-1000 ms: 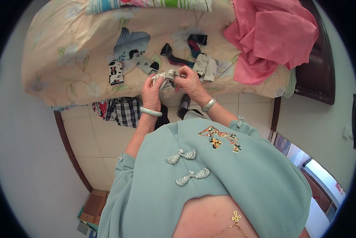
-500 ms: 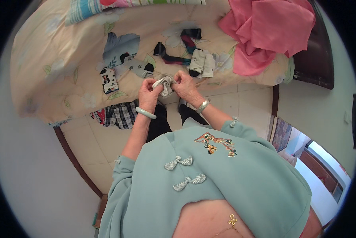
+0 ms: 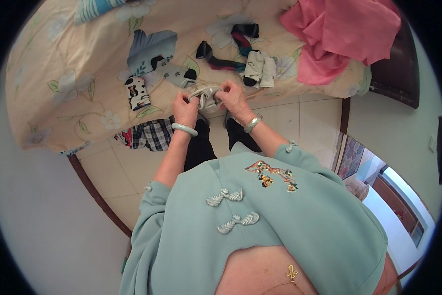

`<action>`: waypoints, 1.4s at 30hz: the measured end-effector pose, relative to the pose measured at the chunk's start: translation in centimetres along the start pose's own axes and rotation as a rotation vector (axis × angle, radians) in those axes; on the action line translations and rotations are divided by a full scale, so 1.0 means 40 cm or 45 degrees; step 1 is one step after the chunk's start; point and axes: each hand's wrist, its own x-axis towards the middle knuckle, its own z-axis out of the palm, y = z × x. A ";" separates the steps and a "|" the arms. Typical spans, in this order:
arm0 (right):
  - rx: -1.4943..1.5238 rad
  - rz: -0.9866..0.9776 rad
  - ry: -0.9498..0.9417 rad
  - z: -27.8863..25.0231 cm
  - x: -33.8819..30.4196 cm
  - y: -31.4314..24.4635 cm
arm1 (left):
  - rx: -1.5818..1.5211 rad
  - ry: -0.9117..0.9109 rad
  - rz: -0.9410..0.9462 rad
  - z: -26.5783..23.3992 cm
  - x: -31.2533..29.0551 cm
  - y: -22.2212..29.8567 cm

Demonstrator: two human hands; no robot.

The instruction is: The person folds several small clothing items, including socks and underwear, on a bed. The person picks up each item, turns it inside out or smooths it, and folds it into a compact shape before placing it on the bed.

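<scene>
Between my two hands, over the near edge of the bed, a bunched whitish-grey sock point(image 3: 207, 100) is stretched at its opening. My left hand point(image 3: 185, 110) is closed on its left side, and my right hand point(image 3: 235, 102) pinches the right side. Just beyond on the bed lie a grey sock point(image 3: 174, 73) with black toe and heel and a folded black-and-white patterned sock point(image 3: 138, 94). Farther right are a dark sock point(image 3: 220, 64) with red and green parts, a similar dark sock point(image 3: 241, 42), and folded white socks point(image 3: 265, 69) with a black patch.
The bed has a peach floral sheet point(image 3: 34, 103). Pink satin cloth point(image 3: 346, 39) is heaped at the far right beside a dark brown headboard point(image 3: 395, 73). A striped blue pillow point(image 3: 98, 9) lies far left. Below the bed edge is a black-and-white checked cloth point(image 3: 152, 135).
The sock between my hands is now stretched wider sideways, with my hands slightly farther apart. The whole view has shifted a little.
</scene>
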 end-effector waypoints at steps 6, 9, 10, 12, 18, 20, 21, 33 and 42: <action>-0.448 -0.250 0.115 0.034 0.027 0.085 | -0.791 -0.349 -0.563 -0.031 -0.063 0.048; -0.307 0.023 0.070 0.055 0.018 0.062 | -0.665 -0.460 -0.322 -0.046 -0.067 0.056; -0.327 0.027 0.068 0.059 0.016 0.044 | -0.654 -0.433 -0.279 -0.049 -0.070 0.065; -0.385 -0.080 0.054 0.062 0.018 0.040 | -0.406 -0.335 -0.162 -0.043 -0.051 0.014; -0.556 -0.510 -0.076 0.068 0.027 0.025 | -0.436 -0.118 -0.254 -0.074 0.055 -0.042; -0.650 -0.788 -0.108 0.066 0.033 0.025 | -0.532 -0.084 -0.334 -0.085 0.065 -0.014; -0.704 -0.853 -0.091 0.069 0.035 0.026 | -0.580 -0.071 -0.369 -0.086 0.070 -0.006; -0.914 -0.964 0.297 0.055 0.247 0.077 | -0.416 0.081 -0.190 -0.036 0.305 -0.066; -0.695 -0.365 -0.046 -0.005 0.321 0.031 | -0.806 -0.439 -0.622 0.057 0.255 0.002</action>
